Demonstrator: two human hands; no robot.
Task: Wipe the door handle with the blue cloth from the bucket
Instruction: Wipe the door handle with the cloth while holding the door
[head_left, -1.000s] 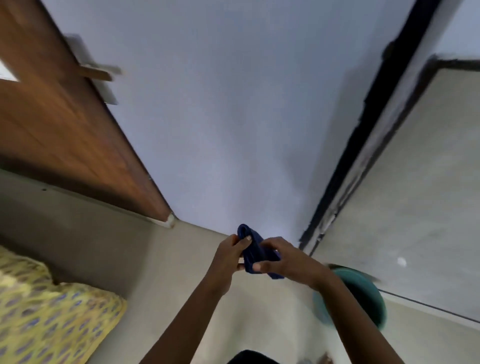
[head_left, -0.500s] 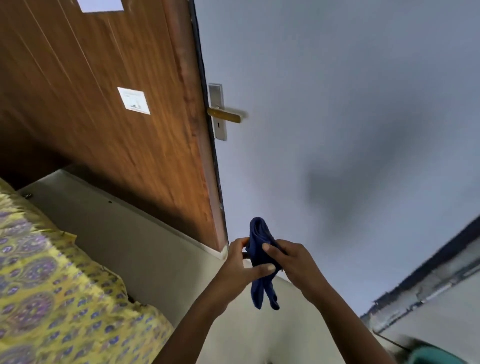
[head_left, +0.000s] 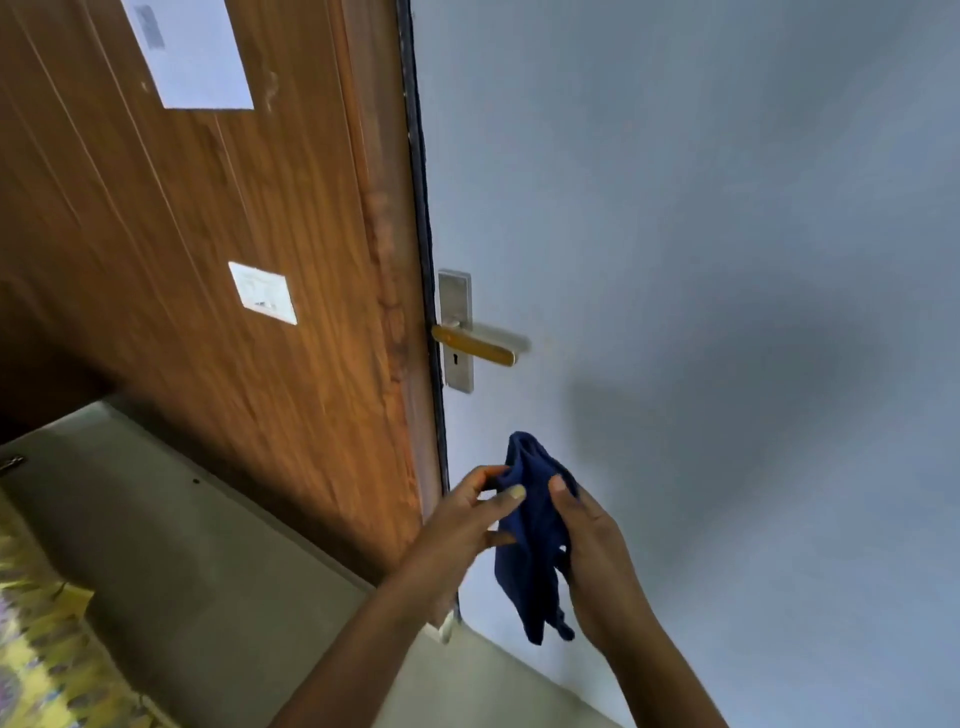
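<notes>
The dark blue cloth (head_left: 535, 540) hangs bunched between both my hands, low in the middle of the view. My left hand (head_left: 462, 525) pinches its upper left side with thumb and fingers. My right hand (head_left: 592, 540) grips it from the right. Above them, on the pale grey door (head_left: 701, 234), sits a silver lock plate with a brass-coloured lever handle (head_left: 475, 343) pointing right. The hands are below the handle and apart from it. The bucket is out of view.
A brown wood-grain panel (head_left: 234, 260) with two white paper labels stands left of the door edge. A grey floor (head_left: 182, 545) runs along the bottom left, with a yellow patterned fabric (head_left: 41, 649) in the corner.
The view has swung up and left, so the door handle now sits near the centre and closer. Both hands have risen with the cloth toward the handle. The teal bucket has left the view.
</notes>
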